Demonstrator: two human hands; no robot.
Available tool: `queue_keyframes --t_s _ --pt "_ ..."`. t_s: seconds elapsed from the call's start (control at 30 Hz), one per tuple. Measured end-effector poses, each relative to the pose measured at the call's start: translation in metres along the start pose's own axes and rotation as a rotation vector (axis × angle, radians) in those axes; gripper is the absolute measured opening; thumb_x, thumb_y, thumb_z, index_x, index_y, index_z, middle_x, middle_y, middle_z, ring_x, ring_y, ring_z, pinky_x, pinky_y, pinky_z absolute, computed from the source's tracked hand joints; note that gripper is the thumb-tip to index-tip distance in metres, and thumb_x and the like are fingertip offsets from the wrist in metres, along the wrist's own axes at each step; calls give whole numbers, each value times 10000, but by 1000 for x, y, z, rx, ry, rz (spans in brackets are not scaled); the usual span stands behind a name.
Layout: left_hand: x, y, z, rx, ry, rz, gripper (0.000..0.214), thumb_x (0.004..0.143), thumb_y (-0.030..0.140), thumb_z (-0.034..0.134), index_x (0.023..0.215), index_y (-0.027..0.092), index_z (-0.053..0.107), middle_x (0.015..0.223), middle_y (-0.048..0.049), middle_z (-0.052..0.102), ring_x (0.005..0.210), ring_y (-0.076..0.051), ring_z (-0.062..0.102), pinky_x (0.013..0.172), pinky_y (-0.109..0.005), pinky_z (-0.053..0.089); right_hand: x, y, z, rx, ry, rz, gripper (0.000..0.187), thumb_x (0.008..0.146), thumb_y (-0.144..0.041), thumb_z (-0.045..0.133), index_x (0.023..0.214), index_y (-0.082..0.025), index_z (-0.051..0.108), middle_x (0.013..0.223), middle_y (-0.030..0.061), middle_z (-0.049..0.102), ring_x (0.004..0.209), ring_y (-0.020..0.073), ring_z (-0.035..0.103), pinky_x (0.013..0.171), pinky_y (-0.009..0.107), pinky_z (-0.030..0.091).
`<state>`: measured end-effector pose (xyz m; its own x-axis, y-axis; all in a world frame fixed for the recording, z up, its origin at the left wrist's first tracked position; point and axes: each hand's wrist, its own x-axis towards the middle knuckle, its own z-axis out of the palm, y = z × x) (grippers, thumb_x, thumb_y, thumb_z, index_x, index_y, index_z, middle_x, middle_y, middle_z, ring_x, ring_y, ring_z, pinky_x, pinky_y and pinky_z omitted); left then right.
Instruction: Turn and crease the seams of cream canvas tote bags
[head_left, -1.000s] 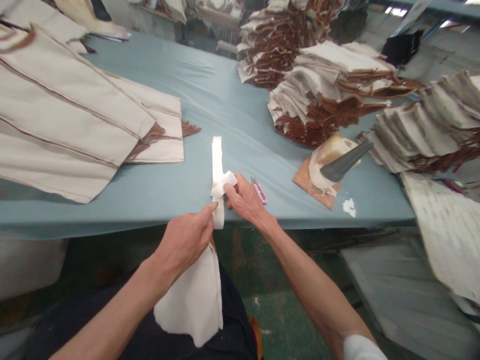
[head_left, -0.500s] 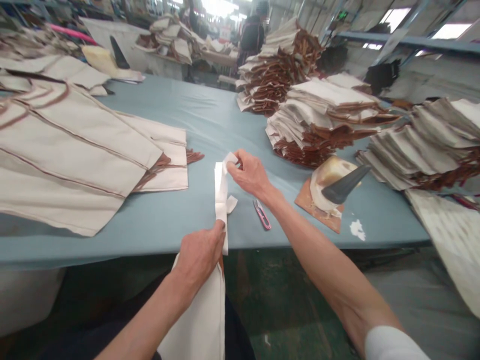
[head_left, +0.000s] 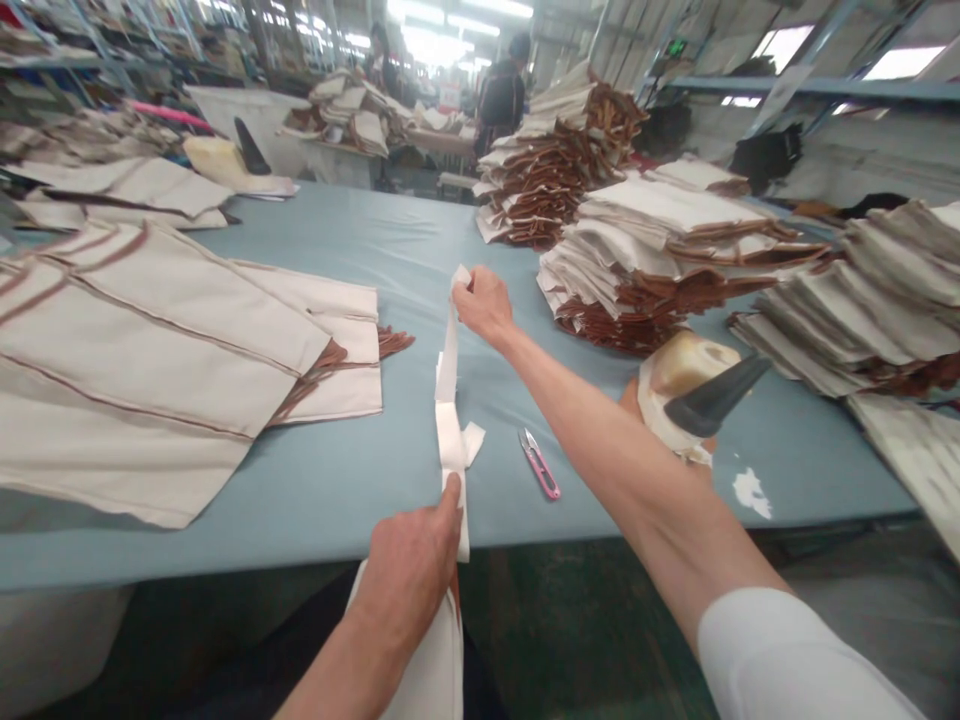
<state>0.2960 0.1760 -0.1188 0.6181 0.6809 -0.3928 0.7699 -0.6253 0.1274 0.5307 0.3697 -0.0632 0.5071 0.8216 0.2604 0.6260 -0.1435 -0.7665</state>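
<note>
My right hand (head_left: 486, 303) pinches the far end of a narrow white strip (head_left: 448, 362) and holds it raised above the table. The strip runs back toward a cream fabric piece (head_left: 424, 665) that hangs over the table edge into my lap. My left hand (head_left: 416, 560) is closed on the near end of that fabric piece, its thumb pressing the strip at the edge. A small loose white tab (head_left: 472, 443) sticks out beside the strip. Pink-handled thread snips (head_left: 540, 465) lie to the right, touched by neither hand.
Cream fabric panels with brown trim (head_left: 150, 370) cover the table's left. At right stand stacks of folded pieces (head_left: 637, 245), a glue pot with a dark handle (head_left: 686, 385) and a white glue spot (head_left: 751, 493). A person (head_left: 504, 95) stands in the background.
My right hand has moved away from me, pulling the strip's far end up and forward. My left hand keeps its hold near the table edge. The view has shifted slightly.
</note>
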Motion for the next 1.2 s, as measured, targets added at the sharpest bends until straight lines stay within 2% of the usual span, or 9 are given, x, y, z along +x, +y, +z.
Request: queue_keyframes --t_s 0.17,0.3,0.47,0.63,0.77,0.87,1.0,1.1,1.2 --pt "2 -1 3 -58 -10 2 688 1073 53 580 1741 181 479 1070 -189 902 987 -425 891 834 -527 721 33 -3 14 171 15 96 129 1013 -222 574 886 -221 597 867 51 762 748 171 763 679 257 614" --pt "1 -1 5 -93 3 2 709 1045 37 594 1730 192 501 1062 -183 904 970 -416 893 822 -502 718 49 -11 19 306 37 144 174 1026 -227 596 855 -222 566 781 4 713 671 127 737 595 189 577" --pt "3 -3 14 -130 63 -1 678 1032 50 595 1695 185 555 990 -191 901 925 -414 894 766 -447 689 36 -37 17 457 -58 91 197 1023 -236 643 834 -215 594 703 -23 698 641 119 722 583 178 587" --pt "2 -11 31 -286 216 29 558 1108 166 494 1651 192 620 988 -189 904 904 -409 888 751 -446 649 -25 -75 1 515 -256 -51 179 1006 -167 653 831 -198 640 782 -12 791 606 107 729 529 169 574" --pt "-6 -24 40 -523 380 68 502 1142 294 411 1516 229 740 982 -117 916 928 -310 885 835 -371 632 -88 -105 -27 552 -386 -120 151 1021 -154 675 901 -211 605 735 -41 777 603 99 747 531 149 574" --pt "-15 -33 41 -717 474 97 539 1155 383 341 1368 230 812 1114 -95 920 1006 -259 877 889 -329 643 -137 -125 -52 626 -473 -163 153 1018 -145 653 896 -217 592 723 -34 780 621 113 770 526 156 574" --pt "-38 -43 49 -910 554 87 577 1117 485 374 1237 184 852 1215 -124 906 1111 -274 864 946 -341 668 -193 -145 -78 718 -564 -193 119 982 -260 695 905 -220 614 730 -24 791 630 124 772 553 183 600" --pt "-61 -54 57 -1004 612 21 560 1088 493 415 1197 163 854 1220 -140 901 1145 -301 854 999 -377 662 -226 -159 -90 762 -640 -204 225 934 -386 776 891 -230 619 723 -20 787 615 132 756 572 210 617" --pt "-89 -70 57 -1063 668 -36 528 1060 521 468 1146 168 852 1181 -136 901 1120 -330 841 1010 -411 644 -253 -171 -97 799 -739 -200 310 921 -471 816 868 -231 627 716 -16 772 578 135 729 559 229 622"
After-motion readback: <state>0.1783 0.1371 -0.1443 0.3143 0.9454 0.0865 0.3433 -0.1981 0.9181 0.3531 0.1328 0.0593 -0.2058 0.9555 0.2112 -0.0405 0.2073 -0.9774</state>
